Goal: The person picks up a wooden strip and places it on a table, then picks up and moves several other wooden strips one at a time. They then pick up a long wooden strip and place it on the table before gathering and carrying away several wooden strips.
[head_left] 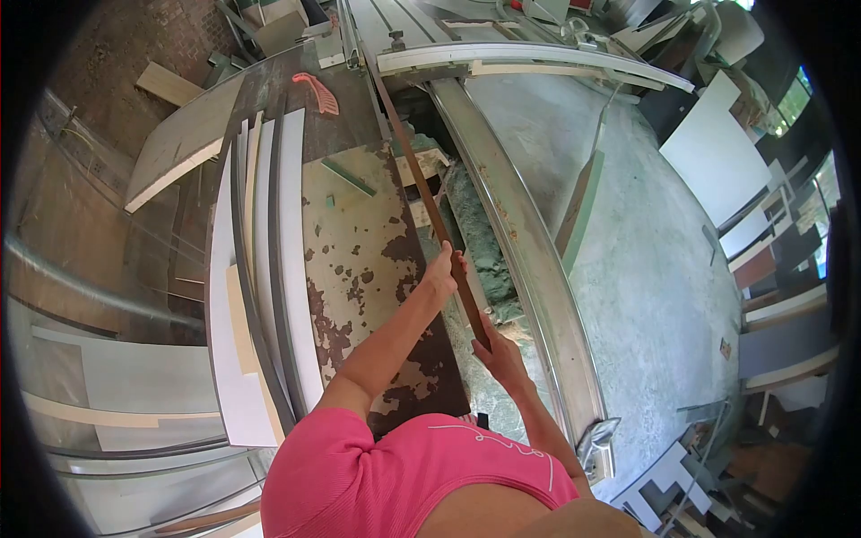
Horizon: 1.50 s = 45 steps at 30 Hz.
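Note:
A long, narrow brown strip [417, 166] runs from near my body to the far end of the worktable. My left hand [443, 273] is wrapped round it partway along. Closer to me, my right hand [502, 357] grips its near end, with the thumb on one side. The strip lies beside the edge of the worn, peeling tabletop [363, 235], over the gap next to a long metal rail [525, 238]. Its far end reaches the metal machine table [399, 22]; what it touches there is too small to tell.
White boards and dark strips [280, 269] lie along the table's left side. A pink toothed piece [317, 94] and a green offcut [348, 177] rest on the tabletop. A metal fence [529, 56] crosses the far end. Boards [717, 152] lean at the right.

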Available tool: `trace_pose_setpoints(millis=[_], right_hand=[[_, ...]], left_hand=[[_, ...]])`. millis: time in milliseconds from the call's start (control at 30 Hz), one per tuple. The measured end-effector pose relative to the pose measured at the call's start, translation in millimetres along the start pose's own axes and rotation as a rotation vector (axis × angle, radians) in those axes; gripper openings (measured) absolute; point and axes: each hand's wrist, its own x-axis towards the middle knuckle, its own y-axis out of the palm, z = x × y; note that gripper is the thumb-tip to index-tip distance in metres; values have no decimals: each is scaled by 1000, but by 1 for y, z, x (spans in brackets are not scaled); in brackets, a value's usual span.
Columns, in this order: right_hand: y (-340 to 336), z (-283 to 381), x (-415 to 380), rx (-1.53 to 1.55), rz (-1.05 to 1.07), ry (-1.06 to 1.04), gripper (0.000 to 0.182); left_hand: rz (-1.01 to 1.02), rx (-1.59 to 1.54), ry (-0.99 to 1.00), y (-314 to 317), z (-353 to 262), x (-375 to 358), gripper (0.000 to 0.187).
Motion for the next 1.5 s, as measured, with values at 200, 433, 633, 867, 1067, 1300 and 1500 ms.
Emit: trace_pose_setpoints(millis=[200, 433, 633, 867, 1067, 1300, 1500], right_hand=[[3, 2, 16, -19, 29, -6, 62], [2, 7, 38, -64, 42, -32, 64], [3, 9, 51, -31, 39, 6, 60], [-1, 12, 65, -66, 67, 28, 64], [-7, 19, 82, -53, 119, 41, 66], [-6, 20, 106, -74, 165, 69, 65], [-3, 13, 134, -82, 143, 52, 65]], left_hand=[[-4, -27, -16, -1, -15, 13, 39], [-28, -28, -19, 1, -32, 30, 41], [31, -19, -20, -4, -42, 41, 41], [58, -49, -48, -1, -57, 51, 40], [-1, -54, -9, 8, -69, 57, 40], [-2, -43, -7, 9, -86, 77, 39], [-29, -43, -11, 17, -104, 97, 40]])
